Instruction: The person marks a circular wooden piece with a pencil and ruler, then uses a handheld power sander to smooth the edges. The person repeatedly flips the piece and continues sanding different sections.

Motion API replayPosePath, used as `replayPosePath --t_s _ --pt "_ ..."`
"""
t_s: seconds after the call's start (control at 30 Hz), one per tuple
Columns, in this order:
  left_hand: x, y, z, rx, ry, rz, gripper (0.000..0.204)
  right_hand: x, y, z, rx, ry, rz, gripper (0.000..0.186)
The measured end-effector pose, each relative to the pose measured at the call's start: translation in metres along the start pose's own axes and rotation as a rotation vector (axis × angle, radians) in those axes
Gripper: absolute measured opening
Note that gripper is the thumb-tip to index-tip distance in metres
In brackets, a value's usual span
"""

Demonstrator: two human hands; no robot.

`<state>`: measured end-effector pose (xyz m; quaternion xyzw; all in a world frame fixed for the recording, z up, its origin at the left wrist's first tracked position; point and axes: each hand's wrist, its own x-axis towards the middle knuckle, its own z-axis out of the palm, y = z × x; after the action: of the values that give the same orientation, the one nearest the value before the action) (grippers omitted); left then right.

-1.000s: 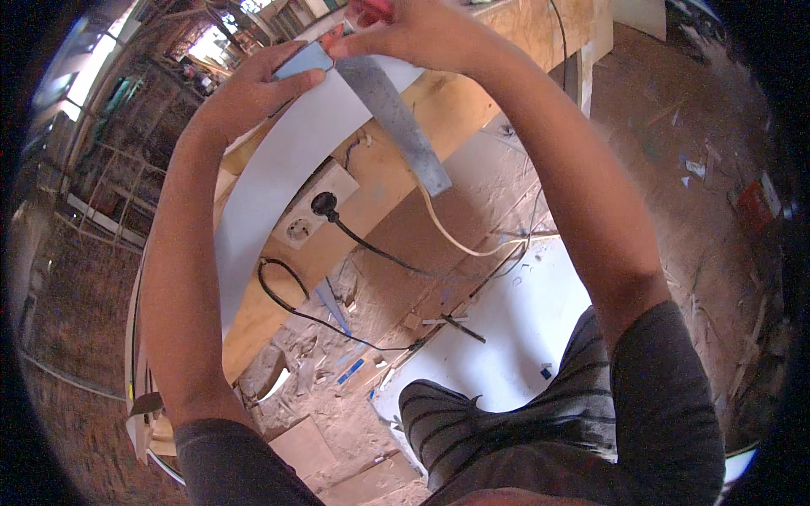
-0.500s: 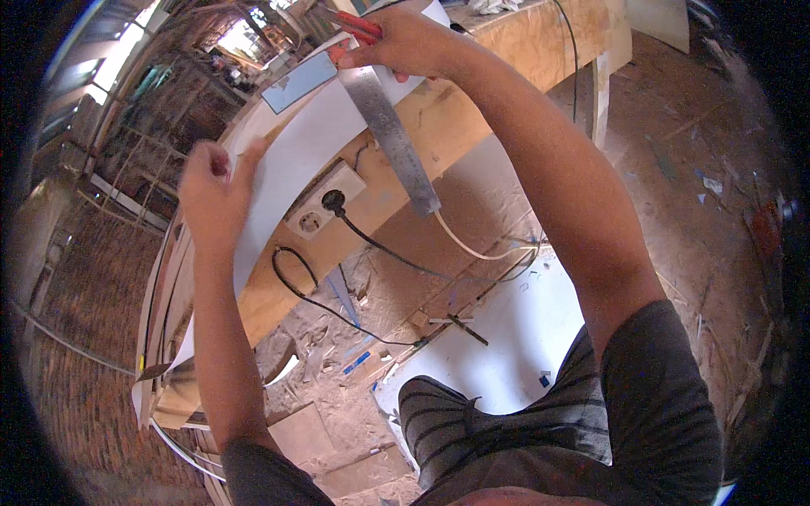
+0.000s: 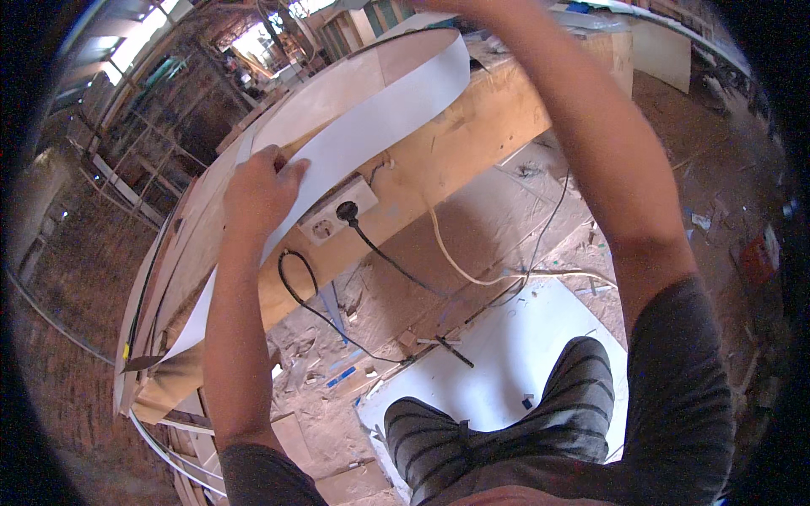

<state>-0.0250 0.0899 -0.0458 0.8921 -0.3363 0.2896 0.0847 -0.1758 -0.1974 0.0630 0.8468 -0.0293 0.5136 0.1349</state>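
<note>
Left hand point(image 3: 256, 187) curls at white strip point(image 3: 371, 126), right arm point(image 3: 603, 143) stretches forward; both grips unclear.

Open air between a worker's left forearm point(image 3: 236, 337) and right forearm point(image 3: 603, 152) leaves a way to the front of a wooden bench point(image 3: 498, 105). Above, a white strip point(image 3: 371, 122) stands like a low wall, the left hand point(image 3: 263, 194) against it; below, a jutting plug point(image 3: 347, 212), looped black cable point(image 3: 310, 260) and pale cable point(image 3: 456, 263) obstruct.
</note>
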Motion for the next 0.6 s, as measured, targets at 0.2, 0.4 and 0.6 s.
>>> replayPosePath --t_s 0.2,0.4,0.6 --pt "0.002 0.008 0.013 -0.070 -0.026 0.028 0.054 0.014 -0.030 0.166 -0.207 -0.085 -0.112 0.054" --pt "0.009 0.019 0.018 -0.082 0.007 0.051 0.054 -0.012 -0.007 0.116 0.416 -0.324 -0.014 0.050" --pt "0.014 0.021 0.019 -0.046 -0.065 -0.021 0.056 -0.062 -0.018 0.092 0.377 -0.368 0.116 0.055"
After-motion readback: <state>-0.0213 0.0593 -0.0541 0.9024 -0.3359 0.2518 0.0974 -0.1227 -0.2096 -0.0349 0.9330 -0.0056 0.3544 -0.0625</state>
